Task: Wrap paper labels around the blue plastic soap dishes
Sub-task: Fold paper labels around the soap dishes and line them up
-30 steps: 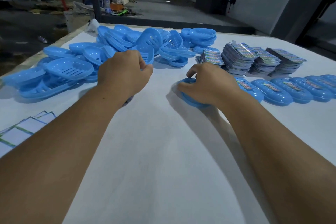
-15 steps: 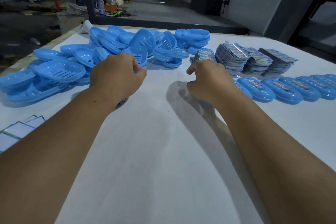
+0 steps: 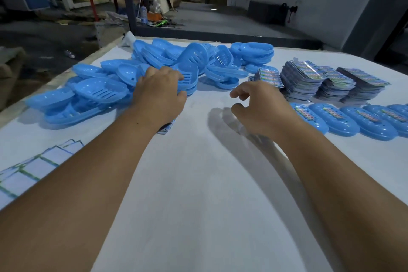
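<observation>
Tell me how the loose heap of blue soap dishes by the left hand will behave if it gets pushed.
The heap of blue soap dishes would probably slide and spill rather than move as one: the dishes lie loosely at mixed angles, some propped on edge. They look like thin slotted plastic, so likely light and fairly stiff. The smooth white table probably offers little grip. The left hand already reaches into them.

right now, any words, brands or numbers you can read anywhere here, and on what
No text can be read.
Stacks of paper labels: colourful print, too small and blurred to read.
Labels on the wrapped soap dishes: the same coloured print, unreadable.
White sheets with green lines at the table's left edge: no legible writing.
Bottle on the floor behind the table: its label is too far off to read.
</observation>
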